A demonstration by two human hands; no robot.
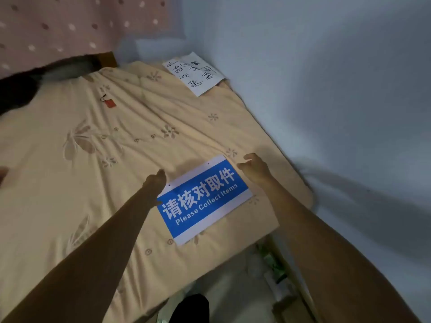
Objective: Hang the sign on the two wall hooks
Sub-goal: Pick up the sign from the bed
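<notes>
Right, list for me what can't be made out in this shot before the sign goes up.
- Wall hooks: none shows in the head view; the wall in frame is bare.
- Sign: its left corner is hidden under the left hand.
- Right hand: blurred, at the sign's far right corner; contact cannot be told.
- Handwritten paper: characters too small and tilted to read.
- Small red tag on the bedspread: too small to identify.
</notes>
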